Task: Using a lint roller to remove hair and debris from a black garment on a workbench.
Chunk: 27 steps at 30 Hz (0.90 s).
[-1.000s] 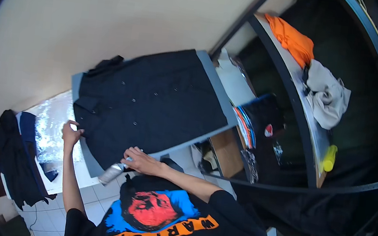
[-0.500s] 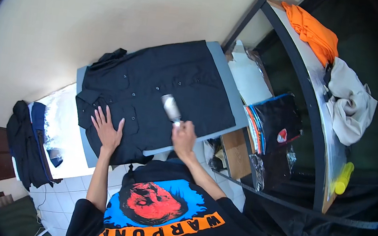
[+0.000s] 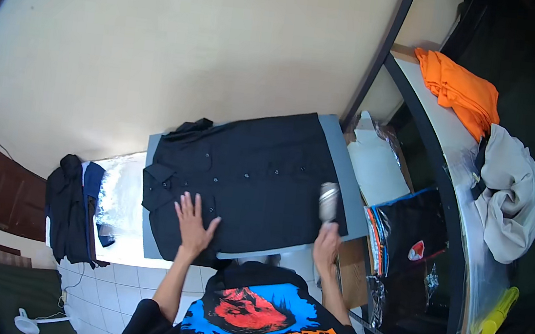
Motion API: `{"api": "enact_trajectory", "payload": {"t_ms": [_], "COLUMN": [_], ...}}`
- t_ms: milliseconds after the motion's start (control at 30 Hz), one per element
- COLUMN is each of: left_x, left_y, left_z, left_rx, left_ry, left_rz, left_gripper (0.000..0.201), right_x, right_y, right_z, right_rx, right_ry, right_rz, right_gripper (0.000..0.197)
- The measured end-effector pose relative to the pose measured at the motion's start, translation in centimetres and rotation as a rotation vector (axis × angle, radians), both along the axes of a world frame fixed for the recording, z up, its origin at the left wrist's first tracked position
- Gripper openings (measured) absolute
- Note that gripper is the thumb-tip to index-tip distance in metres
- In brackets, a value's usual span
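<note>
A black button-up shirt (image 3: 246, 178) lies spread flat on a grey board (image 3: 344, 176). My left hand (image 3: 194, 223) presses flat with spread fingers on the shirt's near left part. My right hand (image 3: 327, 243) grips the handle of a lint roller (image 3: 328, 200), whose pale head rests on the shirt's right end near the board's edge.
Dark clothes (image 3: 71, 207) hang at the left by a bright window. To the right stands a curved desk (image 3: 457, 182) with an orange garment (image 3: 461, 90), a grey garment (image 3: 515, 195) and a yellow object (image 3: 498, 313). Bagged clothes (image 3: 408, 232) lie below it. A white fan (image 3: 32, 323) sits on the tiled floor.
My right hand has carried the lint roller from the near edge across the shirt to its right end. My left hand moved from the board's left corner onto the shirt.
</note>
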<state>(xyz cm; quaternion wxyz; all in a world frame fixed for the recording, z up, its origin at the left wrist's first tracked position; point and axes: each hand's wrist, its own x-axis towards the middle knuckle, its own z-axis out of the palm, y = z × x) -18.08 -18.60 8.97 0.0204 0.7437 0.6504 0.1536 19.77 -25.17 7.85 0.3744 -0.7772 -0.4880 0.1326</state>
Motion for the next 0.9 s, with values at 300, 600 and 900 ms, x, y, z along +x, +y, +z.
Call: {"api": "enact_trajectory", "payload": {"t_ms": [300,600,900], "left_x": [5.3,5.8,5.4], "left_y": [-2.6,-1.8,-2.5], "left_z": [-1.0,-1.4,-2.1], "left_rx": [-0.154,-0.174,-0.153], "left_ry": [0.081,0.147,0.146], "left_rz": [-0.009,-0.015,-0.027], "left_gripper": [0.109,0.112,0.118], "right_x": [-5.0,5.8,-5.3], "right_y": [-5.8,-8.3,-5.6], "right_z": [-2.8,-4.0,-0.2], "right_rx": [-0.113,-0.062,-0.259], "right_ry": [0.073,-0.101,0.179], "right_rz": [0.611,-0.206,0.536], "right_gripper": [0.022,0.029,0.030]}}
